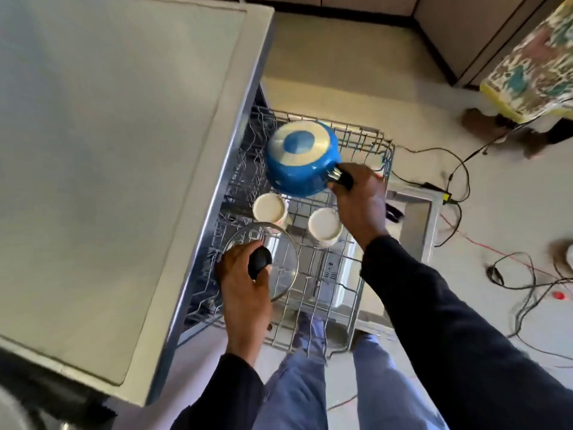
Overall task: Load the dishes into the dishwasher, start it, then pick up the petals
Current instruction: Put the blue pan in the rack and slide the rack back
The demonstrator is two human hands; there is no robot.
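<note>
Fingers (364, 176) of the right hand (361, 209) are wrapped tight round the black handle (342, 180) of the blue pot (300, 164), and that pot is upside down, base to the camera, tipped a little, over the far end of the rack (352, 293); whether it touches the wires I cannot tell. Over to the left hand (245, 285) now: fingers (234, 257) and thumb curl about the black knob (259, 262) of the glass lid (286, 252), held at the rack's near left part. Between pot and lid a white mug (269, 207) sits in the rack, a second mug (325, 226) just to its right, beside the right wrist. The rack is pulled out of the dishwasher (108, 150), whose pale top fills the left, and the door (417, 221) lies open beneath it. Cables (459, 169) trail over the floor on the right.
</note>
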